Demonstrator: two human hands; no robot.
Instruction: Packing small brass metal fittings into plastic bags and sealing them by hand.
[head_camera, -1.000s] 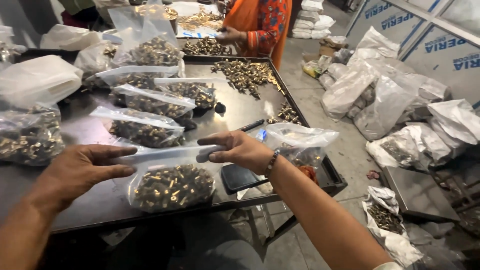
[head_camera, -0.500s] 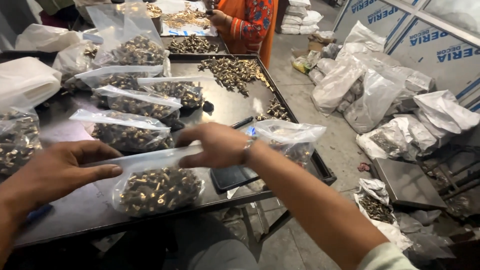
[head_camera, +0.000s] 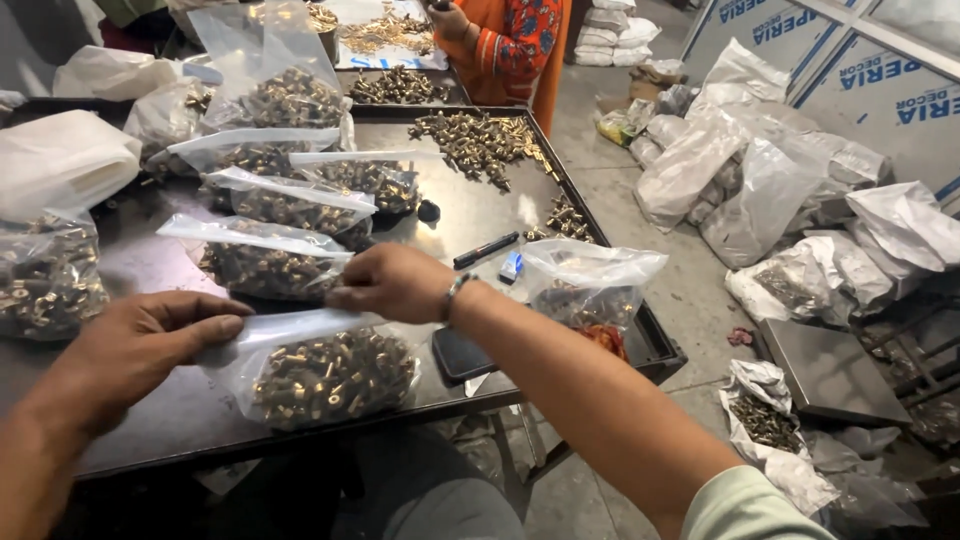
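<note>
A clear plastic bag of small brass fittings (head_camera: 330, 372) lies near the front edge of the dark metal table (head_camera: 470, 215). My left hand (head_camera: 145, 345) pinches the bag's top strip at its left end. My right hand (head_camera: 395, 282) presses on the same strip at its right end, fingers closed over the plastic. A metal bracelet sits on my right wrist.
Several more filled bags (head_camera: 270, 255) lie in a row behind. Loose brass parts (head_camera: 480, 140), a black marker (head_camera: 485, 250), a dark phone (head_camera: 462, 352) and an open bag (head_camera: 590, 285) share the table. A person in orange (head_camera: 510, 45) works at the far end. White sacks (head_camera: 760, 190) cover the floor right.
My right hand has slid left along the bag's top strip, and my left hand has closed onto its left end. The view has shifted a little to the left.
</note>
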